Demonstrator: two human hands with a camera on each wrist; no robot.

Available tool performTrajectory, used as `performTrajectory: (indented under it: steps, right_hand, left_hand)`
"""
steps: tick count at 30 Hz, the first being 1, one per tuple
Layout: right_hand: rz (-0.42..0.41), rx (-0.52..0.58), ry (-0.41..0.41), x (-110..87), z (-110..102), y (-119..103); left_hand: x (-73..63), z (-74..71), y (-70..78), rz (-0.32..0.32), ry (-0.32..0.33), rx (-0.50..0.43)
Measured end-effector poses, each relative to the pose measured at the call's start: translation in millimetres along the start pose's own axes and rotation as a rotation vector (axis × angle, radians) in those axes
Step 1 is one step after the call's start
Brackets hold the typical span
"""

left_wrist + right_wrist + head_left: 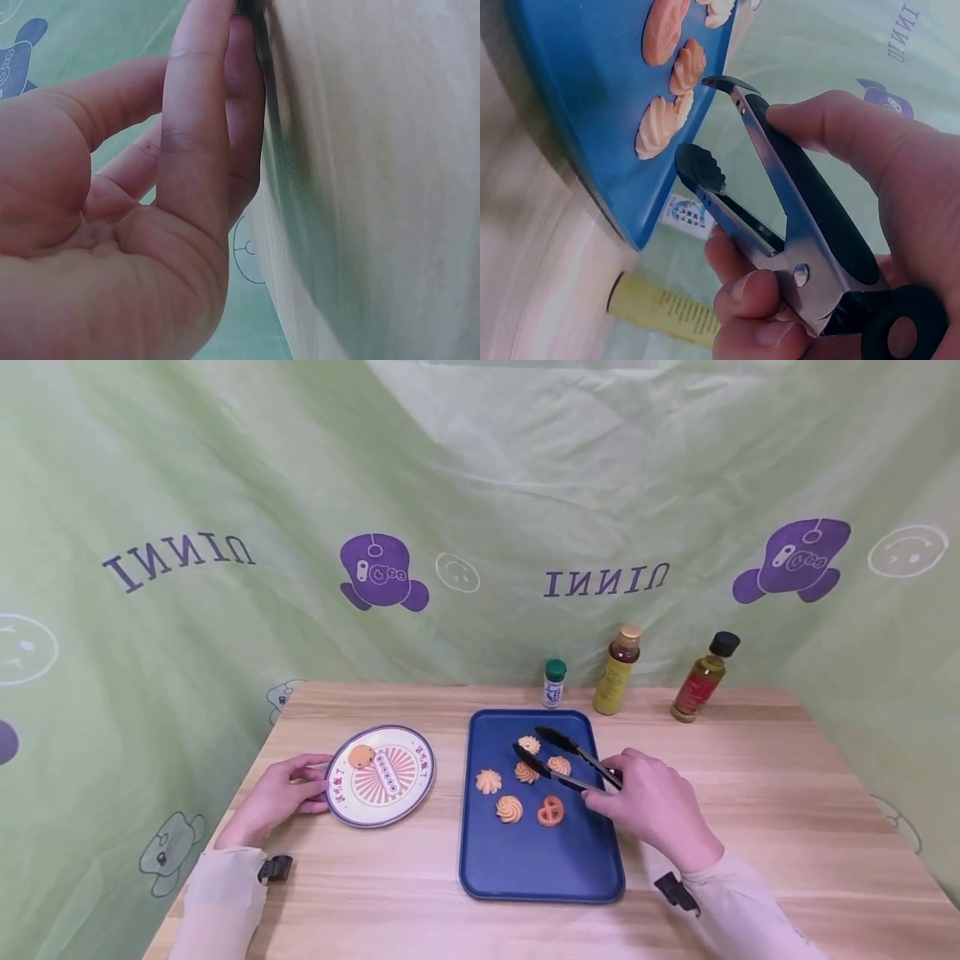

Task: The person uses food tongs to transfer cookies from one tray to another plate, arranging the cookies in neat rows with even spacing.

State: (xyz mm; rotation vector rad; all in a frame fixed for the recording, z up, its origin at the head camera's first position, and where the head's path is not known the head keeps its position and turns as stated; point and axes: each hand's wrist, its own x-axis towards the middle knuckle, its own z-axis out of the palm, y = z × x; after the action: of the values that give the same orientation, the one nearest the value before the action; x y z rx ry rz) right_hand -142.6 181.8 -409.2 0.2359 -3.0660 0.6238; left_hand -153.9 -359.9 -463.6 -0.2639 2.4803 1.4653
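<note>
My left hand is at the left rim of a round white plate with a red ray pattern, holding its edge between thumb and fingers. A round cookie lies on that plate. My right hand grips metal tongs with black tips. Their arms are spread apart, with nothing between them in the right wrist view. In the head view the tips overlap the swirl cookies on a blue tray. A pretzel-shaped cookie and further swirl cookies lie nearer me.
Behind the tray stand a small green-capped shaker, a yellow-labelled bottle and a red-labelled bottle with a black cap. A green printed curtain hangs around the wooden table.
</note>
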Motion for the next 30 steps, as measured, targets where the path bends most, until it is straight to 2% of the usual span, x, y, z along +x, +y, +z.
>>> performTrajectory:
  steps: [7,20,30]
  right_hand:
    - [0.001,-0.011,-0.003,3.4,0,-4]
    - [-0.012,-0.046,-0.078,15.6,-12,-7]
    - [-0.035,-0.084,-0.087,21.5,-16,-8]
  left_hand:
    - [1.0,0.4,-2.4,-0.004,0.011,0.004]
    - [0.0,1.2,-2.4,-0.013,0.014,-0.016]
    - [-0.8,1.9,-1.5,-0.005,0.014,-0.011]
